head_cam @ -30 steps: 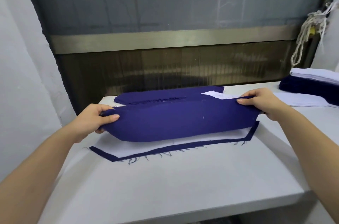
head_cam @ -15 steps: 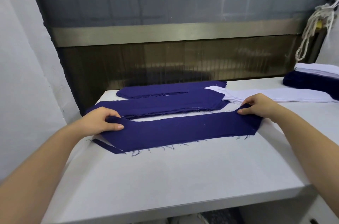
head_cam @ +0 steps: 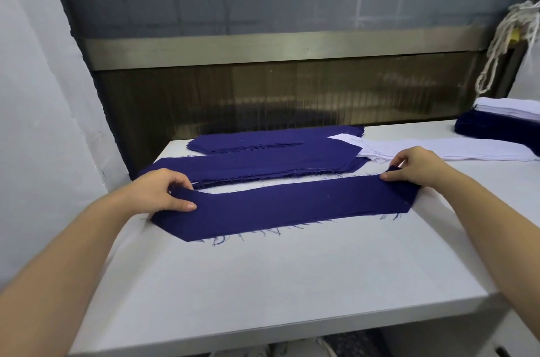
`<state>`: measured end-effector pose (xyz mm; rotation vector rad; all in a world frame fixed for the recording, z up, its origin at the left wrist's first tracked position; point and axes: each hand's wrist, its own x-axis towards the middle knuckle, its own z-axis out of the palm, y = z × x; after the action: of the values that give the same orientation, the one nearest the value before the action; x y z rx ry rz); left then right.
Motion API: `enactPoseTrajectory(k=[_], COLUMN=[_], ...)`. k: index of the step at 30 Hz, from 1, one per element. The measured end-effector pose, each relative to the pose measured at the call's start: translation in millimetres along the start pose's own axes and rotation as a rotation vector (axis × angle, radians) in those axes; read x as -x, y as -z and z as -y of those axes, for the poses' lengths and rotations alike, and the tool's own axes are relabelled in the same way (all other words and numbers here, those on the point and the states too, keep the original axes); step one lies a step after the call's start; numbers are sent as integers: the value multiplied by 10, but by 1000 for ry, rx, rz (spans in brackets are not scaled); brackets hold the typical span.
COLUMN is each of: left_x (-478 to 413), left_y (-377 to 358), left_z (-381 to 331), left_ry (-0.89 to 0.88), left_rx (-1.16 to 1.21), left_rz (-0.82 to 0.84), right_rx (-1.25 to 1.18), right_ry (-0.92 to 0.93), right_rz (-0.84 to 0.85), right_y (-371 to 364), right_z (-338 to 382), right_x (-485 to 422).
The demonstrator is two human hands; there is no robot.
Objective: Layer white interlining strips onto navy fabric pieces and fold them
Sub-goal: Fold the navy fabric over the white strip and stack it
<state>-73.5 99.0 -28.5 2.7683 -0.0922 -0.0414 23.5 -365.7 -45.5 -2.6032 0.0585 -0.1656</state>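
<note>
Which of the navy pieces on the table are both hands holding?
The nearest navy strip: the left hand pinches one end, the right hand the other. The middle navy stack and far navy stack lie behind it, not held.

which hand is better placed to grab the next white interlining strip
Right, probably. The right hand pinches the folded navy piece at its right end, just in front of the white interlining strips. The left hand grips the far left end, with the whole piece between it and them.
</note>
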Motion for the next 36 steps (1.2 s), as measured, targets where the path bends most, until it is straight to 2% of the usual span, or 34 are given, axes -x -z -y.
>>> enactPoseTrajectory(k=[5,10,15,18,25,30,33,36], left_x=[-12,-23,2,11,29,-7,-122,-271], left_y=[5,10,16,11,9,50,75,138], left_z=[10,0,-29,-44,-36,-42,-55,-36], left_ry=[-2,20,-27,-71,-148,-118,-49,44], left_rx=[-11,-49,-106,-122,1,159,226,262], left_rz=[12,69,88,72,-97,-265,-393,-455], right_rx=[182,188,194,166,-167,-497,-502,-510], right_ry=[-21,-54,42,147,260,162,124,74], right_rz=[18,89,181,173,11,-68,-89,-110], right_y=[17,42,24,28,60,88,43,40], right_z=[33,72,84,64,4,50,128,260], right_x=[22,64,74,66,69,67,-17,-140])
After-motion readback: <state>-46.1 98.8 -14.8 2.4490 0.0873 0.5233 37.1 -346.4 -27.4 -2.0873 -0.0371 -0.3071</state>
